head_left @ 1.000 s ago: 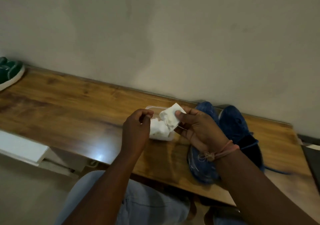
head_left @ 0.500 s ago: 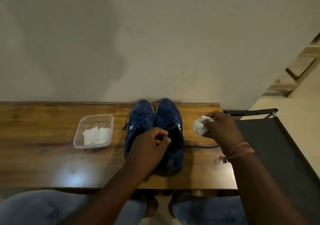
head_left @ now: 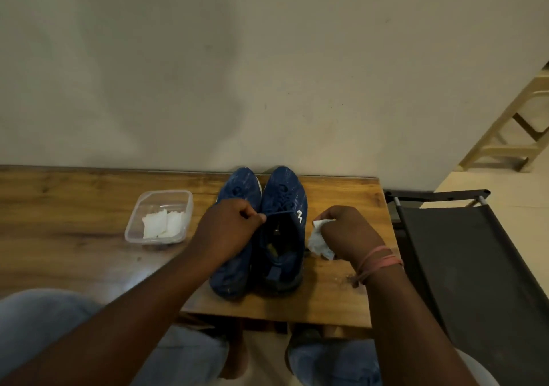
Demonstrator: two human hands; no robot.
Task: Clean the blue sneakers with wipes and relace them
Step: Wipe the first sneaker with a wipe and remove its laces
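Observation:
Two blue sneakers stand side by side on the wooden table (head_left: 74, 207), toes toward the wall. The left sneaker (head_left: 237, 189) is partly covered by my left hand (head_left: 228, 228), which pinches a blue lace (head_left: 279, 213) stretched across to the right sneaker (head_left: 282, 195). To the right of the shoes, my right hand (head_left: 347, 231) holds a crumpled white wipe (head_left: 319, 241) close above the tabletop.
A clear plastic tub (head_left: 160, 197) with folded white wipes (head_left: 162, 224) sits left of the shoes. A dark fabric chair (head_left: 463, 267) stands right of the table edge. A pale wooden frame (head_left: 511, 136) is at the far right. My knees are below the table's front edge.
The view swung from the table's left to straight on. My right hand carried the wipe from over the tub to the shoes' right. My left hand took the lace and pulls it taut.

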